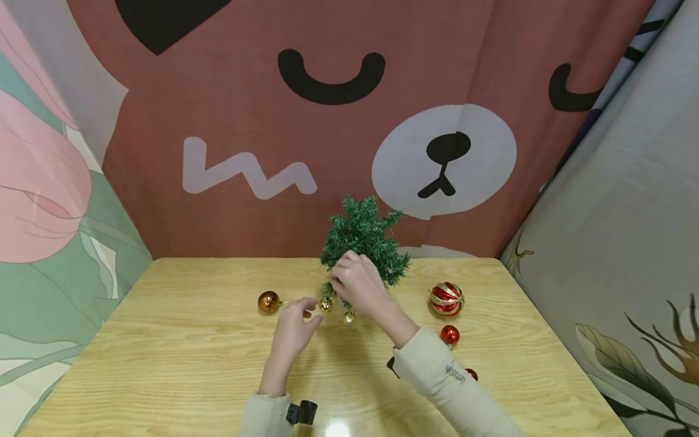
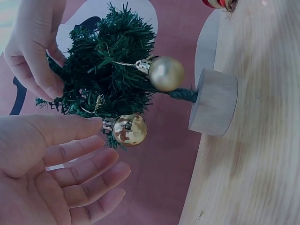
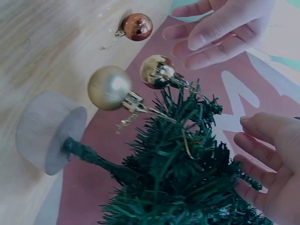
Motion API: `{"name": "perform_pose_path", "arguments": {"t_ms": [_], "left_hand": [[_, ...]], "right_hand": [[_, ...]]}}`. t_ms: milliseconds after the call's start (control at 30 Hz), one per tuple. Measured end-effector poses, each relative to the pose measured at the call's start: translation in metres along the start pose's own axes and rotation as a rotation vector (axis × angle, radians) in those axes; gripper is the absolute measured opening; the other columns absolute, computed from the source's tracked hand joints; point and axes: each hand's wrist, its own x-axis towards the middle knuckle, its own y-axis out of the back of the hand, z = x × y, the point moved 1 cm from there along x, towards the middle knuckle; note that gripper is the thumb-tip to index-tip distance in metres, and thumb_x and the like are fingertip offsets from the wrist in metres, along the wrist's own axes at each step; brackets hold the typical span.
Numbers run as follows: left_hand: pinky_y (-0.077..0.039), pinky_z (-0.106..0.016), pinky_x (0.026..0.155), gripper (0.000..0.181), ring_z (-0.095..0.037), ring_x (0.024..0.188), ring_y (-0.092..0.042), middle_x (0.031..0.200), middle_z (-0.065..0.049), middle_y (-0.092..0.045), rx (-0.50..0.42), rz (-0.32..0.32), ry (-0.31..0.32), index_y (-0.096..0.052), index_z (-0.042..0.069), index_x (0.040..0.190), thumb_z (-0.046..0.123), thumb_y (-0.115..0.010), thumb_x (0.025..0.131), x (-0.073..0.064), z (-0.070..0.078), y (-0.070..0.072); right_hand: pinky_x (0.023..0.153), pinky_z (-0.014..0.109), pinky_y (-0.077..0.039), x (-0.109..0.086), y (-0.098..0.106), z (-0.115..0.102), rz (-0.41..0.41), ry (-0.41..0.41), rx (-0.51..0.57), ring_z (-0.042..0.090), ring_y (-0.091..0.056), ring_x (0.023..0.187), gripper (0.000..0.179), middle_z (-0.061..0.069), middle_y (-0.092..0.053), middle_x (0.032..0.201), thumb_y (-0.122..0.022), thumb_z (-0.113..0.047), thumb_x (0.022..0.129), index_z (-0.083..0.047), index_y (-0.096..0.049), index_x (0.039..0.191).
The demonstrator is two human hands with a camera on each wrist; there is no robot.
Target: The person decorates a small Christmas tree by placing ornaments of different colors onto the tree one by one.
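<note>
A small green artificial Christmas tree stands on a round pale wooden base. From its lower branches hang a shiny gold bauble and a matte gold bauble, each on a gold cord. My left hand is beside the shiny bauble, fingers loosely extended and holding nothing; its thumb tip overlaps the bauble's cap in the left wrist view. My right hand reaches into the left-hand branches, fingertips among the needles and thumb apart from them in the right wrist view.
An orange-brown bauble lies on the wooden table left of the tree. To the right are a red-and-gold striped bauble, a small red bauble and another red one partly behind the right sleeve. A printed bear curtain hangs behind.
</note>
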Motion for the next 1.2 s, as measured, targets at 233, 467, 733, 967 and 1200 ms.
{"name": "perform_pose_path", "arguments": {"t_ms": [233,467,733,967,1200], "left_hand": [[-0.048,-0.035,0.065,0.025,-0.028,0.079,-0.058,0.094,-0.015,-0.063,-0.012,-0.014,0.003,-0.064,-0.002,0.1,0.006,-0.068,0.077,0.0,0.001,0.001],[-0.049,-0.036,0.066,0.027,-0.027,0.08,-0.058,0.092,-0.015,-0.062,-0.008,-0.027,0.033,-0.063,-0.002,0.103,0.008,-0.067,0.079,0.0,-0.001,0.002],[-0.048,-0.037,0.066,0.027,-0.028,0.081,-0.058,0.093,-0.015,-0.062,-0.016,-0.03,0.035,-0.063,-0.002,0.105,0.009,-0.066,0.08,-0.001,0.001,0.003],[-0.049,-0.037,0.067,0.028,-0.026,0.082,-0.058,0.094,-0.015,-0.062,-0.02,-0.04,0.042,-0.062,-0.002,0.106,0.009,-0.066,0.08,-0.001,0.003,0.005],[-0.048,-0.038,0.068,0.028,-0.026,0.082,-0.058,0.096,-0.016,-0.062,-0.029,-0.044,0.03,-0.061,-0.003,0.107,0.009,-0.065,0.081,-0.002,0.004,0.006]], "right_hand": [[0.055,0.024,-0.036,0.01,0.011,0.002,0.109,0.063,-0.041,0.014,-0.052,0.071,0.006,-0.001,-0.066,0.075,-0.067,-0.009,0.079,-0.011,-0.071,0.075],[0.057,0.025,-0.038,0.018,0.022,0.008,0.198,0.097,-0.083,0.016,-0.053,0.074,0.002,0.001,-0.065,0.074,-0.071,-0.008,0.074,-0.01,-0.072,0.075],[0.074,0.032,-0.043,0.027,0.037,0.019,0.252,0.074,-0.074,0.02,-0.055,0.083,0.005,0.003,-0.065,0.077,-0.071,-0.006,0.073,-0.006,-0.071,0.078],[0.086,0.035,-0.04,0.037,0.045,0.032,0.245,0.043,-0.072,0.023,-0.055,0.088,0.005,0.006,-0.064,0.08,-0.071,-0.006,0.074,-0.005,-0.071,0.079],[0.085,0.036,-0.041,0.044,0.047,0.041,0.204,0.012,-0.089,0.023,-0.053,0.087,0.008,0.006,-0.063,0.082,-0.072,-0.009,0.074,-0.005,-0.071,0.082]]}}
